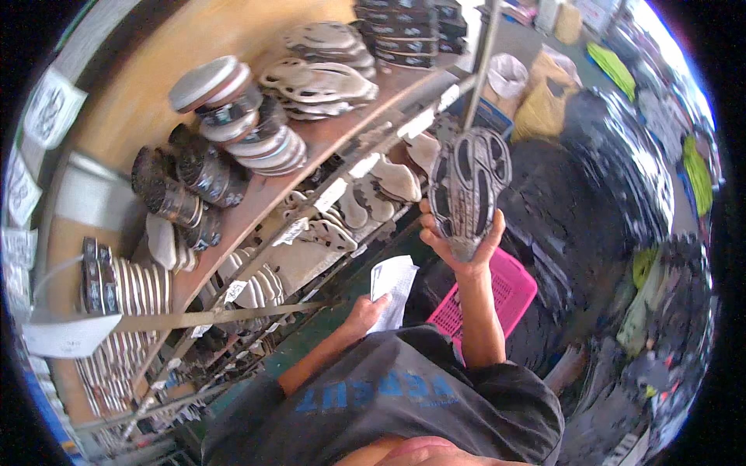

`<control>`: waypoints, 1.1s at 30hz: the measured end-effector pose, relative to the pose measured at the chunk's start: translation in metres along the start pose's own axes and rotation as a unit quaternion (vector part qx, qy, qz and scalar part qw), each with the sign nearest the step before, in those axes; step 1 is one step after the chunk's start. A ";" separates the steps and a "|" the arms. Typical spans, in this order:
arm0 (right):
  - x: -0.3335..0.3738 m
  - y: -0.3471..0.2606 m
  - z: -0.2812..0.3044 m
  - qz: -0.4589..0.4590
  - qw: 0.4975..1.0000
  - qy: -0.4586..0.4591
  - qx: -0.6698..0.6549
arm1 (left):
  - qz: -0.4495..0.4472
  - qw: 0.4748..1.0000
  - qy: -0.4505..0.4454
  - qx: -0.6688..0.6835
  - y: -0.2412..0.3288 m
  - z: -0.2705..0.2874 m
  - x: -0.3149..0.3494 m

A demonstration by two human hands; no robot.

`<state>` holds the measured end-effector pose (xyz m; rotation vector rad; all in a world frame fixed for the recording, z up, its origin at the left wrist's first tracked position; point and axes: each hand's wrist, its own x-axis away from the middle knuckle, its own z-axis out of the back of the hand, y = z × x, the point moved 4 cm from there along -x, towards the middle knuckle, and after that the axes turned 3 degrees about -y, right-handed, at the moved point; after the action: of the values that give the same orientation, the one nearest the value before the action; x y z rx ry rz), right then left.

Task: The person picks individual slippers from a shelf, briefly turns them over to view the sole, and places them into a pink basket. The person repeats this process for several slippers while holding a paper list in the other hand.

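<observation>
My right hand is raised at the right of the shelves, with its fingers and thumb wrapped round the narrow end of a grey shoe sole. The sole stands almost upright, and dark oblong patches run along its face. Lower and to the left, my left hand pinches some white paper sheets in front of my body. Print on the sheets is too small to make out. Below my right hand, partly covered by my forearm, is a pink perforated plastic basket.
A wooden shelf on the left bears stacks of pale sole-shaped pieces and dark banded bundles. More pieces lie on the tier below. Large dark heaps fill the right, beside a yellow sack. A metal post rises behind the sole.
</observation>
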<state>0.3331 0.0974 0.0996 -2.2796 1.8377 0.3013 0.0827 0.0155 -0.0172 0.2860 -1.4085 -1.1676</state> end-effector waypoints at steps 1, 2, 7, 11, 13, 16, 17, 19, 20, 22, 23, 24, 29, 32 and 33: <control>-0.004 0.000 -0.003 -0.005 1.000 0.006 0.028 | -0.002 1.000 0.009 0.014 0.001 0.002 0.000; -0.010 -0.001 -0.008 -0.010 0.998 -0.001 0.063 | -0.004 1.000 0.014 0.026 0.000 0.002 -0.002; -0.050 -0.024 -0.034 -0.002 0.974 0.054 0.218 | 0.006 0.999 0.015 0.029 -0.024 0.009 -0.020; -0.115 -0.051 -0.073 0.048 0.853 0.018 0.520 | -0.001 0.999 0.033 0.040 -0.047 0.020 -0.040; -0.154 -0.061 -0.093 0.079 0.801 0.058 0.591 | 0.026 0.999 0.033 0.008 -0.056 0.025 -0.047; -0.225 -0.062 -0.135 0.145 0.600 -0.010 0.786 | 0.029 0.998 0.016 0.061 -0.061 0.030 -0.057; -0.254 -0.059 -0.141 0.136 0.567 -0.001 0.812 | 0.014 0.994 0.027 0.100 -0.061 0.032 -0.059; -0.308 -0.048 -0.146 0.151 0.514 0.002 0.844 | -0.006 0.984 0.041 0.174 -0.063 0.037 -0.062; -0.332 -0.044 -0.143 0.137 0.463 0.026 0.875 | -0.018 0.983 0.047 0.176 -0.064 0.040 -0.064; -0.374 -0.038 -0.138 0.105 0.369 0.030 0.923 | -0.026 0.983 0.050 0.173 -0.068 0.048 -0.066; -0.390 -0.035 -0.133 0.091 0.337 0.032 0.936 | 0.004 0.984 0.058 0.166 -0.072 0.051 -0.067; -0.406 -0.032 -0.129 0.084 0.309 0.026 0.947 | 0.032 0.984 0.068 0.160 -0.077 0.053 -0.067; -0.448 -0.023 -0.099 0.065 0.224 0.079 0.969 | 0.045 0.969 0.108 0.218 -0.086 0.064 -0.064; -0.456 -0.022 -0.090 0.027 0.200 0.072 0.977 | 0.081 0.964 0.098 0.235 -0.083 0.066 -0.056; -0.457 -0.021 -0.088 0.021 0.195 0.070 0.978 | 0.065 0.964 0.096 0.238 -0.079 0.066 -0.053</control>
<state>0.2618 0.5053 0.3125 -0.1055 0.5384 -1.4099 0.0029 0.0499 -0.0940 0.6170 -1.4963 -0.6626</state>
